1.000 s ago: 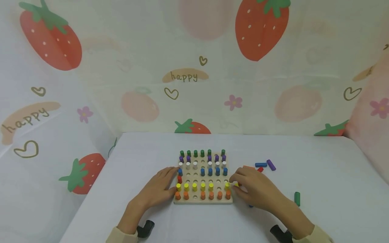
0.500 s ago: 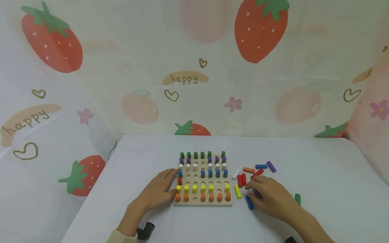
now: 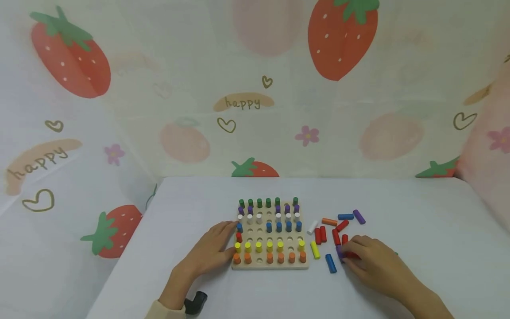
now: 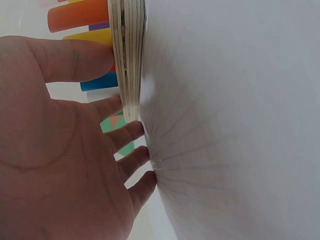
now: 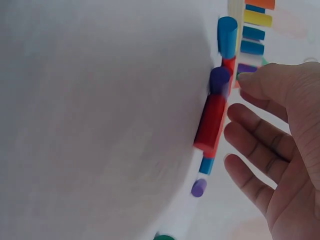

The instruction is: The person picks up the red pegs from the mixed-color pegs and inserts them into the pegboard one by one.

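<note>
A wooden pegboard [image 3: 275,267] stands on the table with rows of coloured pegs upright in its holes. My left hand [image 3: 211,250] rests against its left side; in the left wrist view the thumb [image 4: 82,60] lies at the board's edge and the fingers are spread. To the right of the board, my right hand [image 3: 372,263] is low over loose pegs, fingers slightly bent, with nothing between them in the right wrist view. Nearest it are a red peg [image 5: 210,122] and a purple peg [image 5: 220,82]; a blue peg [image 3: 330,263] lies closer to the board.
More loose pegs lie right of the board: a yellow peg [image 3: 315,250], a white peg [image 3: 312,227], an orange peg [image 3: 329,221], several red ones, another blue peg [image 3: 345,216] and another purple peg [image 3: 359,216]. A strawberry-print cloth [image 3: 338,146] backs the white table [image 3: 438,230].
My right hand has moved away from the board's right edge, rightward over the loose pegs, uncovering several of them. My left hand stays at the board's left side.
</note>
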`<move>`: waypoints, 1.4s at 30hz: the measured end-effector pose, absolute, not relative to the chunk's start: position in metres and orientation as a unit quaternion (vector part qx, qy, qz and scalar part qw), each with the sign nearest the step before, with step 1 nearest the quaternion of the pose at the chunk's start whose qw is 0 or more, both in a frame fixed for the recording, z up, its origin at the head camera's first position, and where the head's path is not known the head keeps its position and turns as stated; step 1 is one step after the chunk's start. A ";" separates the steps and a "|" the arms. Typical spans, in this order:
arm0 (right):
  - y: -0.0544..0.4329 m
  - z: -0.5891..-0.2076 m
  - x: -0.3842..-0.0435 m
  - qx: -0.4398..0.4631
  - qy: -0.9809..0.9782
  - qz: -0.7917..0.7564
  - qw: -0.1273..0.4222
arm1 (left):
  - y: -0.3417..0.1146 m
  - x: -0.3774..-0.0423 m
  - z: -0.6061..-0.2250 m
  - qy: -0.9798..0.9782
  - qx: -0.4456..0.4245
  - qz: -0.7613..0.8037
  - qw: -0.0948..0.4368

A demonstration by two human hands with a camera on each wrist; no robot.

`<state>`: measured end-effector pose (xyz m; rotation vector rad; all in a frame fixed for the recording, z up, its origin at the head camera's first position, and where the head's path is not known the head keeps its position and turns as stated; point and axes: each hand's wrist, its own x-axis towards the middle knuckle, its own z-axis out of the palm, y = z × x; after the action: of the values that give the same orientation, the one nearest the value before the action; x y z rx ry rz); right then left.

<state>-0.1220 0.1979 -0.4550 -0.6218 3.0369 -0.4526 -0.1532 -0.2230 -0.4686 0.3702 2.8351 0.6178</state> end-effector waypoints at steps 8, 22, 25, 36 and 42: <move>0.211 -0.458 -0.120 -0.202 0.970 -0.136 -0.018 | -0.222 -0.153 -0.470 0.965 0.124 0.205 0.109; 0.233 -0.464 -0.117 -0.179 0.977 -0.114 -0.009 | -0.220 -0.156 -0.473 0.963 0.131 0.206 0.111; 0.236 -0.464 -0.117 -0.182 0.977 -0.108 -0.015 | -0.220 -0.156 -0.473 0.964 0.130 0.205 0.110; 0.238 -0.465 -0.123 -0.173 0.979 -0.108 -0.005 | -0.221 -0.155 -0.470 0.963 0.127 0.212 0.111; 0.239 -0.460 -0.121 -0.181 0.974 -0.135 -0.005 | -0.221 -0.155 -0.471 0.963 0.130 0.208 0.112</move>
<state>-0.1206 0.2387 -0.4605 -0.5710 3.0711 -0.4254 -0.1549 -0.2206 -0.4713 0.3823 2.8267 0.6113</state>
